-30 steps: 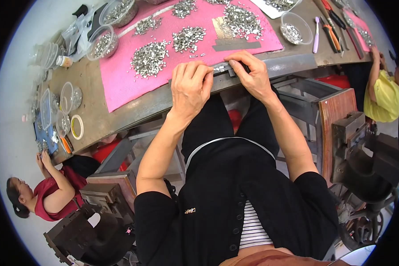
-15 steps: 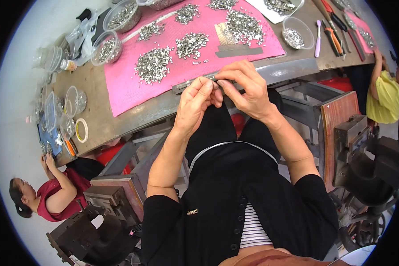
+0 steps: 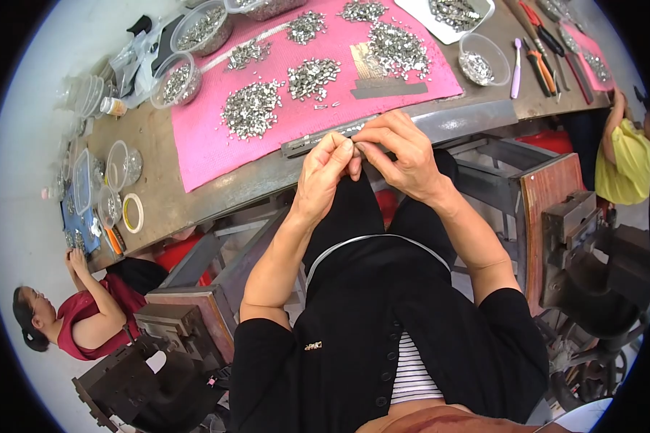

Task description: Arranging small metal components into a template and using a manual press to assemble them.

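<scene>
My left hand (image 3: 323,172) and my right hand (image 3: 406,157) meet fingertip to fingertip just in front of the bench edge, above my lap. Both are closed in a pinch, and whatever sits between the fingers is too small to make out. Right behind them a dark metal bar (image 3: 294,149) lies along the bench edge, with small shiny pieces on it. Beyond it, a pink mat (image 3: 202,155) bears heaps of small metal pieces (image 3: 251,110), and a few loose pieces (image 3: 326,106) lie nearest my hands.
A grey strip (image 3: 390,92) lies on the mat. Clear tubs of metal pieces (image 3: 484,61) stand around it. Pliers (image 3: 540,72), a lilac toothbrush (image 3: 516,68) and a tape ring (image 3: 133,213) lie on the bench. One person in red (image 3: 97,317) sits left, another in yellow (image 3: 625,169) right.
Both hands have come slightly toward me, still pinched together, and more of the metal bar shows behind them. The heaps on the mat look the same.
</scene>
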The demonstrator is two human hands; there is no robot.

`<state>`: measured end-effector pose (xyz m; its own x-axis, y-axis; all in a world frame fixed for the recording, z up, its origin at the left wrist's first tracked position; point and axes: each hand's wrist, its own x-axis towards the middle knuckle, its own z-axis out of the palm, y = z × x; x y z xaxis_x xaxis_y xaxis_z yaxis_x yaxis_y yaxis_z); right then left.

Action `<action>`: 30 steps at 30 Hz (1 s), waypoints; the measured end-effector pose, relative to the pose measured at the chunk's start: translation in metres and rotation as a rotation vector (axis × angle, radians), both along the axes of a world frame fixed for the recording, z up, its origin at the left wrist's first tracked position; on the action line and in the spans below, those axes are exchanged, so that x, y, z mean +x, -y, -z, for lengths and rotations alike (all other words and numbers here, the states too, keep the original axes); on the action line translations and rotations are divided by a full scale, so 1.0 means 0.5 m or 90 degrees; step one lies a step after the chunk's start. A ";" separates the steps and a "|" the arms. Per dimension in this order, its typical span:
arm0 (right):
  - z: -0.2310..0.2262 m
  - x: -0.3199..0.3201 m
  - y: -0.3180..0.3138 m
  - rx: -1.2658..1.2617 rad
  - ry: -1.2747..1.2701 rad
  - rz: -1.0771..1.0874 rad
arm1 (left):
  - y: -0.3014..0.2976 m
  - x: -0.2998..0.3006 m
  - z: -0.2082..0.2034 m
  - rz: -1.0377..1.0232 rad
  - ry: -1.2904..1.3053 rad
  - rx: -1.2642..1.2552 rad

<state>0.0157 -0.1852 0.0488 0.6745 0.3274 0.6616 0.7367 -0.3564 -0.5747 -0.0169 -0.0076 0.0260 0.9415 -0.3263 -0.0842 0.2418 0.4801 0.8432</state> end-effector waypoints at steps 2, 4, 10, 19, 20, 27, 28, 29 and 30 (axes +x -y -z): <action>0.000 -0.003 0.002 0.011 -0.029 -0.007 | 0.000 -0.001 0.006 -0.016 0.023 0.035; 0.001 -0.007 0.003 0.021 -0.059 -0.016 | -0.001 -0.003 0.011 -0.025 0.029 0.062; -0.002 -0.012 0.007 0.106 -0.258 -0.072 | -0.012 0.001 0.012 0.078 -0.090 -0.119; -0.002 -0.010 0.008 0.053 -0.202 -0.056 | -0.002 -0.002 0.021 0.039 -0.063 -0.063; -0.001 -0.009 0.008 0.047 -0.191 -0.056 | 0.000 -0.003 0.021 0.039 -0.063 -0.064; 0.002 -0.009 0.008 0.002 -0.127 -0.040 | 0.009 -0.009 0.030 -0.030 0.011 0.052; 0.002 -0.010 0.008 0.002 -0.127 -0.040 | 0.011 -0.010 0.031 -0.047 0.022 0.075; 0.002 -0.011 0.008 -0.005 -0.117 -0.036 | 0.013 -0.011 0.032 -0.047 0.022 0.074; 0.001 -0.011 0.007 -0.011 -0.106 -0.032 | 0.014 -0.013 0.033 -0.060 0.029 0.093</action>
<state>0.0101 -0.1885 0.0482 0.7570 0.3732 0.5364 0.6489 -0.3326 -0.6843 -0.0233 -0.0148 0.0094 0.9711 -0.2245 -0.0810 0.1619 0.3704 0.9147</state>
